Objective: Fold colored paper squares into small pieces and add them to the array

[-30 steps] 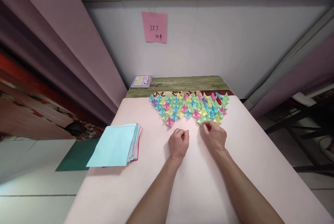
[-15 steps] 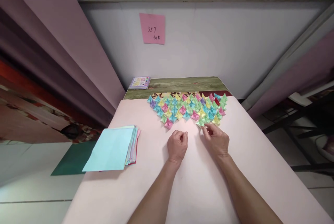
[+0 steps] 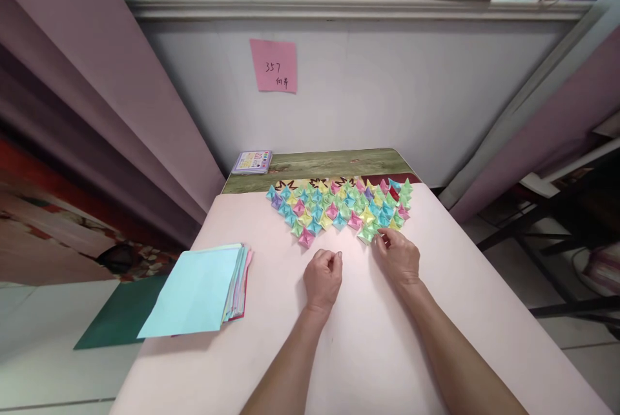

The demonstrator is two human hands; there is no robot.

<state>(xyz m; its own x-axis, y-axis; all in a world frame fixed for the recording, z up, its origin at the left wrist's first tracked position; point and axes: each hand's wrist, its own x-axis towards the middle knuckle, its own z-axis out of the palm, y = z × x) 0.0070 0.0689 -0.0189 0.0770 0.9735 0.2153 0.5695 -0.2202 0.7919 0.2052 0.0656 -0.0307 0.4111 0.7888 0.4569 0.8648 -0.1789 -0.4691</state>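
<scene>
My left hand (image 3: pixel 323 278) rests on the pale pink tabletop in a loose fist, with nothing seen in it. Beyond it lies a pink folded paper piece (image 3: pixel 306 237), apart from the hand. To the right, my right hand (image 3: pixel 400 256) has its thumb and index finger curled in a pinch at the right edge of a light green folded paper piece (image 3: pixel 367 234). Its other fingers are bent under and partly hidden. Several small pointed paper pieces (image 3: pixel 332 210), in blue, yellow, pink, green and purple, sit in close rows across the far part of the table.
A stack of coloured square paper (image 3: pixel 194 292), light blue on top, lies at the table's left edge. Behind the rows are a green wood-pattern strip (image 3: pixel 329 162) and a small printed booklet (image 3: pixel 252 162). A pink note (image 3: pixel 274 66) is stuck on the wall; a purple curtain (image 3: pixel 159 79) hangs left.
The camera view has shifted slightly, so the whole scene sits a little lower and further left. Both hands stay nearly in place; my right fingers remain at the green piece.
</scene>
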